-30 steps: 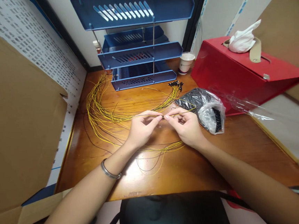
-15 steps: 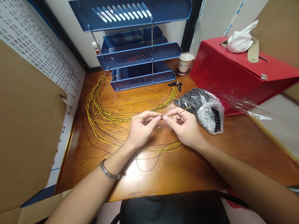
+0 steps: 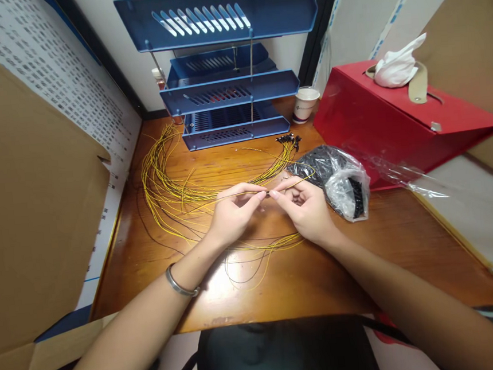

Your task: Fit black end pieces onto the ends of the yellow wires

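Observation:
My left hand (image 3: pixel 234 212) and my right hand (image 3: pixel 303 206) meet fingertip to fingertip over the middle of the wooden table (image 3: pixel 323 270). Each pinches a thin yellow wire (image 3: pixel 213 197); the right hand's wire (image 3: pixel 302 179) runs off to the right. A tiny dark piece sits between the fingertips. A loose bundle of yellow wires (image 3: pixel 164 180) curves across the table to the left and behind the hands. More wires lie under my wrists. Right of my right hand lies a clear plastic bag of small black parts (image 3: pixel 336 180).
A blue three-tier paper tray (image 3: pixel 224 83) stands at the back. A paper cup (image 3: pixel 305 104) and a red box (image 3: pixel 391 120) with a tissue on top are at the right. Cardboard panels wall both sides.
Hardly anything has shifted. The fingertips have stayed pinched together on the wire, and the right hand's wire end has dipped slightly.

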Tool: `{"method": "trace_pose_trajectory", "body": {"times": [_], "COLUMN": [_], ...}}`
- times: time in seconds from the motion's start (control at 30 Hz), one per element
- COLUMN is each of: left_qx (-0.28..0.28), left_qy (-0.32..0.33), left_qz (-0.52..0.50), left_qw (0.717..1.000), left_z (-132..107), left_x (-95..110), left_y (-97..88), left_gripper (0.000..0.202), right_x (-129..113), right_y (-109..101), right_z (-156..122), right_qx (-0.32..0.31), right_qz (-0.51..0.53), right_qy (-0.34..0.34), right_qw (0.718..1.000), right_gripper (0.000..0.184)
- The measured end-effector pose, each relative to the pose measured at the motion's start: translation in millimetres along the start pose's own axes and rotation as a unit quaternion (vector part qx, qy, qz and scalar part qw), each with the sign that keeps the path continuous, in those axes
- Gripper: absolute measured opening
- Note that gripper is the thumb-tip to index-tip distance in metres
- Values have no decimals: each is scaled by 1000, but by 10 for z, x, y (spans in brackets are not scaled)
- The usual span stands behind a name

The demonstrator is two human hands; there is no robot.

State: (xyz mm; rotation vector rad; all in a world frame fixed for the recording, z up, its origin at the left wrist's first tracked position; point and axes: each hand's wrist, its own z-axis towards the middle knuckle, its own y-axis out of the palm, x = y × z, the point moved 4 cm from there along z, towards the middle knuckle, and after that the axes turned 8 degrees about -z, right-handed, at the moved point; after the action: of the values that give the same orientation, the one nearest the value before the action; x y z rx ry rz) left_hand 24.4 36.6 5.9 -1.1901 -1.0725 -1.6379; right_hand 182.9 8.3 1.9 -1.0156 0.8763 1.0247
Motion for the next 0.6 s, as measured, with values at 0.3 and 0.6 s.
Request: {"method": "trace_pose_trajectory", "body": {"times": [0.3,0.6], "left_qx": [11,10], "left_qy": [-7,-5], "left_qz": [-4,-4], "left_qw": [1000,1000], "left_z": [12,9], "left_x": [-48,-38], "left_y": [-24,-26], "left_gripper": [26,23], "right_x": [-18,-10], "right_y": [-36,-15], "right_z": [12,6], "right_qx": [22,1], "right_qz": [-36,1], "right_qy": [-7,6], "right_qw": [999,1000], "right_gripper": [20,21]}}
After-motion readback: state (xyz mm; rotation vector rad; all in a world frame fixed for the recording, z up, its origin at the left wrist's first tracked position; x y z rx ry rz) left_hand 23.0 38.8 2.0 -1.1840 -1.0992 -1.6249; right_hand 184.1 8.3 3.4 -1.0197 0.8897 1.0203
